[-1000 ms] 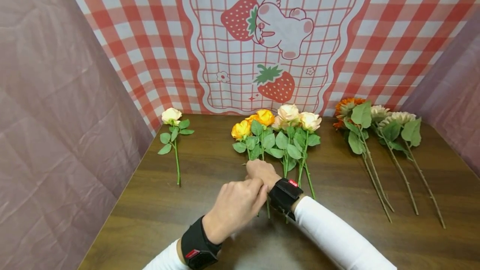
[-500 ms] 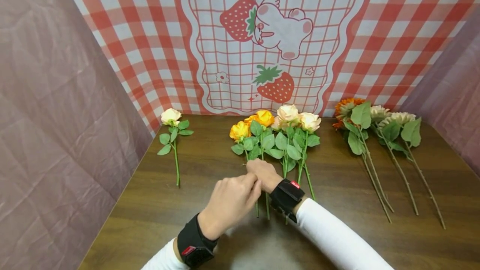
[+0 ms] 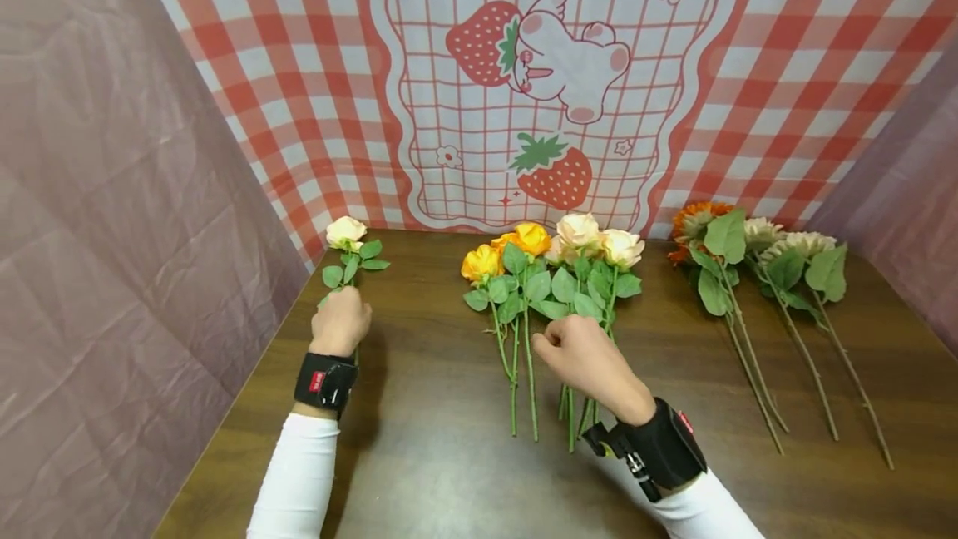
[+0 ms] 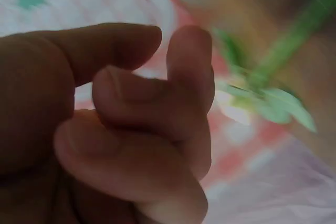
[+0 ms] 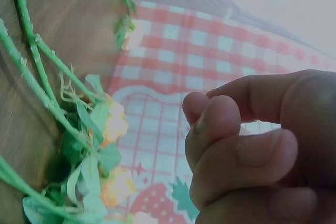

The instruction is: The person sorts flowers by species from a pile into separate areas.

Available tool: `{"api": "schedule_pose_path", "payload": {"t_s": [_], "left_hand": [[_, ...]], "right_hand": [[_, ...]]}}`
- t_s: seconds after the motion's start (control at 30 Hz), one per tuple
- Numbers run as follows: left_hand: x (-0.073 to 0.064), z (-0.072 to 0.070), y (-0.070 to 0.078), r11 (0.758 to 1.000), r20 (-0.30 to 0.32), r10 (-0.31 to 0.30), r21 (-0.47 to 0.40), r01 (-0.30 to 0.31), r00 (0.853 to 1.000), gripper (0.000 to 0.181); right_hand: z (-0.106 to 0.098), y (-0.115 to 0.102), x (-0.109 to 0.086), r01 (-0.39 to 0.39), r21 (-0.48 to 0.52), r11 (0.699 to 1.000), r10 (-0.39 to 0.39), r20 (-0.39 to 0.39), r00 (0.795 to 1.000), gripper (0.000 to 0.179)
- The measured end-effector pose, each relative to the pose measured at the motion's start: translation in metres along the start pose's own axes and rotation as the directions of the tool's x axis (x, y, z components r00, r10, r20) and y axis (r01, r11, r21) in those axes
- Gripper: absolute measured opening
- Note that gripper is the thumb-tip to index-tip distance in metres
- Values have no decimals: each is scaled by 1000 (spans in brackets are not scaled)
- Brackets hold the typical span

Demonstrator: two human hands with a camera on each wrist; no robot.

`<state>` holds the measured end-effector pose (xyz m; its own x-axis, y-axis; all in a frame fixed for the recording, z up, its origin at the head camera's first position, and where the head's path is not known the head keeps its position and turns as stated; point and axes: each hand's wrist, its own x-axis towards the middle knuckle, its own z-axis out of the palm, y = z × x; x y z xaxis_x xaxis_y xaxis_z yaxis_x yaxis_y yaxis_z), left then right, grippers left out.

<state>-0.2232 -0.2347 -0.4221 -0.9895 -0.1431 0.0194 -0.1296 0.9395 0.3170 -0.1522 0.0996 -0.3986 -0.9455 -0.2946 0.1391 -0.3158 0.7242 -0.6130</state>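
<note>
At the table's left, my left hand hovers over the stem of a single cream rose. The left wrist view shows its fingers loosely bent and a gap at the thumb; the rose's green stem lies beyond them, outside the grasp. My right hand is over the stems of a group of cream roses, its fingers loosely curled around nothing. Beside these lie yellow-orange roses with their stems bare below the leaves.
Farther right lie orange flowers and pale flowers on long stems. A red-checked strawberry cloth hangs along the back of the wooden table. Mauve curtains flank both sides.
My left hand has left the right hand's side and moved to the single rose at left. The right hand has shifted right, away from the yellow-orange rose stems, which now lie uncovered.
</note>
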Motion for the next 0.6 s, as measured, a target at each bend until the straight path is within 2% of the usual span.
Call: {"api": "schedule_pose_path", "payload": {"t_s": [0.1,0.23,0.33,0.6], "left_hand": [[14,4,-21,997,71,-71,-4,71,995,25],[19,12,-35,996,145,-92,-2,94,985,21],[20,16,-38,996,149,-83,-4,85,985,19],[26,23,-33,998,100,-40,-53,45,994,16]], "right_hand": [[-5,5,-7,3,25,1000,-3,-4,1000,48],[-10,11,-10,14,33,999,-13,-23,1000,48],[-14,15,-10,0,34,999,2,-42,999,47],[-23,27,-8,-65,17,998,65,-39,997,46]]}}
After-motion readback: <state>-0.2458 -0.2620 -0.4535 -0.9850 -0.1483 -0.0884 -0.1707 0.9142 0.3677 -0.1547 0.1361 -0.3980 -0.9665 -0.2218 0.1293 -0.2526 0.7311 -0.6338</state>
